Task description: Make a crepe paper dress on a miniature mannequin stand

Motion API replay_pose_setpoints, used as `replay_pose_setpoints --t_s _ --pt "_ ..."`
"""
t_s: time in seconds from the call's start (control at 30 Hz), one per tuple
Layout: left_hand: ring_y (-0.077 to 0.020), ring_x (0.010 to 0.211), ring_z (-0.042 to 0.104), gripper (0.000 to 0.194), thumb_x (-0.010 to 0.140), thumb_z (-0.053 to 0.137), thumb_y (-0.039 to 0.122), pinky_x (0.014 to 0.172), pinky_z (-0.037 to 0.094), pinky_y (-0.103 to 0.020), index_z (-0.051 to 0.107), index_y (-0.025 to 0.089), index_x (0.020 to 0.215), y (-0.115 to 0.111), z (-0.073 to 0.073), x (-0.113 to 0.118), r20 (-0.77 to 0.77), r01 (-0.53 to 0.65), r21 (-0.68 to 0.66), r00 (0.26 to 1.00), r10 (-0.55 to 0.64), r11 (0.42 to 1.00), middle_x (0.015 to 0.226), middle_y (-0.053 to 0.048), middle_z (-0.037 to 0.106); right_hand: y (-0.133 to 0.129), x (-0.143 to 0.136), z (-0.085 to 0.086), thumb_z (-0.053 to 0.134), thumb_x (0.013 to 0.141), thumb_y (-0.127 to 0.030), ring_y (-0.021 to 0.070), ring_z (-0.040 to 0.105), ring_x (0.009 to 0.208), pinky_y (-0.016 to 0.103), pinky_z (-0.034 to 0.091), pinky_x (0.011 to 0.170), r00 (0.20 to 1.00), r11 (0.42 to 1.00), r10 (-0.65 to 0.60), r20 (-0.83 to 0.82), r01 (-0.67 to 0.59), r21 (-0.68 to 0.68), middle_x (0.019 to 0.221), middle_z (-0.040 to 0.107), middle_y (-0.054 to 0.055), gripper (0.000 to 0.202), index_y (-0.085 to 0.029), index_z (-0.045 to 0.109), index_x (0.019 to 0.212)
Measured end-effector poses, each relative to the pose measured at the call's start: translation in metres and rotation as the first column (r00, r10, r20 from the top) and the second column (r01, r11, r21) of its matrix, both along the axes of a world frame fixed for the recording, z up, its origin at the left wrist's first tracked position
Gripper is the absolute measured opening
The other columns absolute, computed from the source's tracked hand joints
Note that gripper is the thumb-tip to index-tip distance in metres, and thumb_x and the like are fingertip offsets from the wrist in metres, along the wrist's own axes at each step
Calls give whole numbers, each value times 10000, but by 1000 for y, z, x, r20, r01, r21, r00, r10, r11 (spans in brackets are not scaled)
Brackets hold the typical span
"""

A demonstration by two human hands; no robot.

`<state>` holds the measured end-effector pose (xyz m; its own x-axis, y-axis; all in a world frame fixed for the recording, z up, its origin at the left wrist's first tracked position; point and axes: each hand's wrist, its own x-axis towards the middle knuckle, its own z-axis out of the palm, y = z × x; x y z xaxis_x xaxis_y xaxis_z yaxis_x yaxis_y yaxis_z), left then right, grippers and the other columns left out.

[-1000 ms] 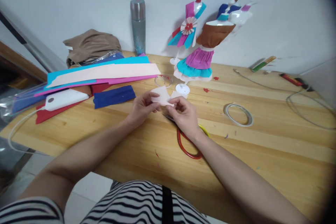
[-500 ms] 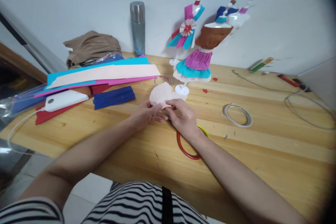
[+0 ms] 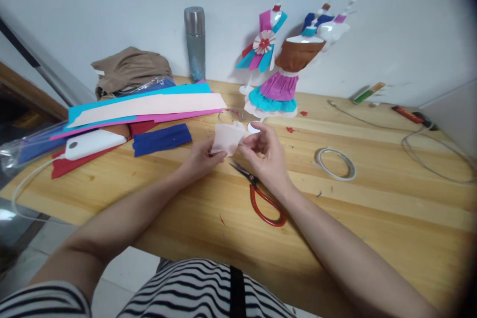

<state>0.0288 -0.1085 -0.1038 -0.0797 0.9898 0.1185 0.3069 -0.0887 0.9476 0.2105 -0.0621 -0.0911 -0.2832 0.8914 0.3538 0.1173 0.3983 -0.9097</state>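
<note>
A small piece of pale pink crepe paper (image 3: 226, 138) is held up just above the table between my two hands. My left hand (image 3: 204, 156) pinches its left edge, thumb on the near side. At the right edge, the thumb and forefinger of my right hand (image 3: 269, 155) close on the paper's corner, the other fingers curled. Below and partly behind my right hand lie red-handled scissors (image 3: 265, 214), blade tips pointing left toward my left hand. Just past the right fingers is the white round base of a small dress form (image 3: 282, 84) with a brown, magenta and turquoise paper dress.
Left lie a blue crepe strip (image 3: 163, 139), a stack of coloured paper (image 3: 149, 105) and a white device with a cable (image 3: 95, 141). A flask (image 3: 196, 44) stands behind. A smaller dressed form (image 3: 264, 42) is at the back; right are a tape roll (image 3: 336, 164) and a green cutter (image 3: 368, 93).
The pale paper has turned from a rounded, gathered shape to a flatter, squarer one. My hands have moved apart, and the scissors' blades now show.
</note>
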Motion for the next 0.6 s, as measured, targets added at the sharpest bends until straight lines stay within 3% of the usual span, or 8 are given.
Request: replay_pose_setpoints --t_s 0.07,0.13,0.2,0.27,0.43,0.6 --pt "-112 570 519 182 730 706 267 574 398 -236 609 172 608 -1 3 0 -155 7 98 988 8 995 588 14 593 1 1 3 713 742 -319 160 552 602 328 453 594 996 999 13 89 -16 28 710 581 -32 501 -231 554 1209" --pt "-109 572 499 125 713 716 239 573 382 -234 638 179 636 -1 6 1 -190 27 133 982 -1 991 594 22 582 2 3 4 683 760 -291 142 512 569 308 415 578 986 997 9 169 -21 74 644 553 -40 272 -228 639 1021" --pt "-116 595 527 121 699 746 267 574 393 -229 703 186 778 0 10 1 -87 32 98 996 -23 995 653 17 623 4 4 3 648 780 -291 124 461 534 291 369 544 983 998 6 181 -18 62 589 518 -36 81 -218 625 754" --pt "-119 576 539 298 663 795 341 536 397 -222 718 177 900 2 11 -1 103 24 6 994 -24 1000 672 12 639 6 4 2 639 786 -323 112 410 495 280 324 504 993 1000 16 116 -13 -26 536 468 -41 210 -217 556 625" --pt "-92 514 533 534 565 875 429 452 357 -190 718 131 978 9 6 -8 492 77 -222 870 44 972 683 -15 656 14 5 2 693 748 -360 131 488 498 288 385 518 999 979 -9 -47 -1 -203 553 557 -27 201 -218 586 654" --pt "-105 545 572 483 537 898 415 455 367 -194 743 114 881 14 1 -17 604 157 -265 796 37 951 695 -54 680 20 9 2 733 719 -391 151 581 529 294 456 546 990 947 -41 -133 -5 -322 592 642 -7 219 -219 601 699"
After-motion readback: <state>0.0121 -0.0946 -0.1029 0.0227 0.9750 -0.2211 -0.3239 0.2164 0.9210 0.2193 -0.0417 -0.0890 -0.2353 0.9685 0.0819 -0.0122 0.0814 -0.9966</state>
